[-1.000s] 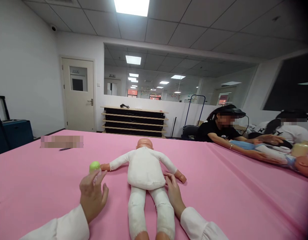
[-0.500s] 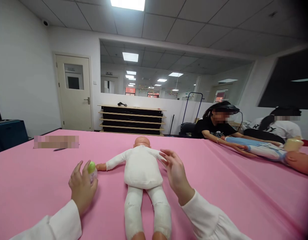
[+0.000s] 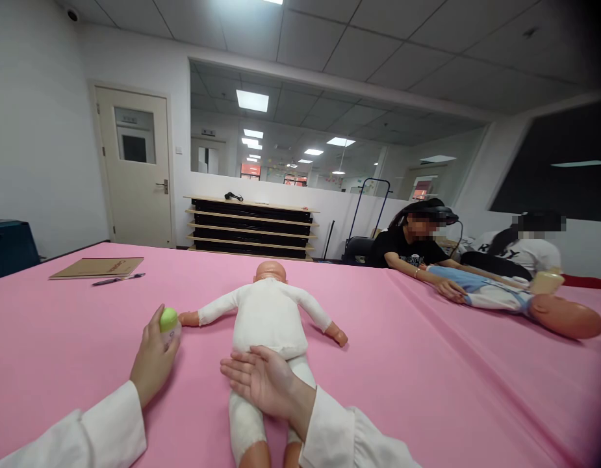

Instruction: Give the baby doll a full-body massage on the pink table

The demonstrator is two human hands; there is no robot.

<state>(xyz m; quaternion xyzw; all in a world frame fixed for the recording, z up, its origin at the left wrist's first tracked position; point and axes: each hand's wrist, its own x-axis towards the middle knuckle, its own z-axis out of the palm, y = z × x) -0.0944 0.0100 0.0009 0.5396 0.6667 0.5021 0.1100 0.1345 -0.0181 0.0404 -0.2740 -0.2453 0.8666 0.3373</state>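
On a pink cloth lies a baby doll [image 3: 268,318] with a white cloth body, its arms spread and its head away from me. My left hand [image 3: 153,357] is closed around a small, pale bottle with a light green cap [image 3: 169,319], beside the doll's hand on the left. Part of the bottle is hidden by my fingers. Over the doll's hips and upper legs is my right hand [image 3: 266,382], open, palm turned up and fingers stretched to the left, with nothing in it. Whether it touches the doll I cannot tell.
A brown notebook [image 3: 96,267] and a pen [image 3: 117,279] lie at the table's far left. At the right, a person in black [image 3: 412,244] handles another doll [image 3: 566,314] in blue and white. A yellowish bottle [image 3: 546,282] is near that doll's head.
My right hand has moved left and nearer to me, from beside the doll's arm to over its hips, turning palm up. My left hand's fingers have closed around the bottle.
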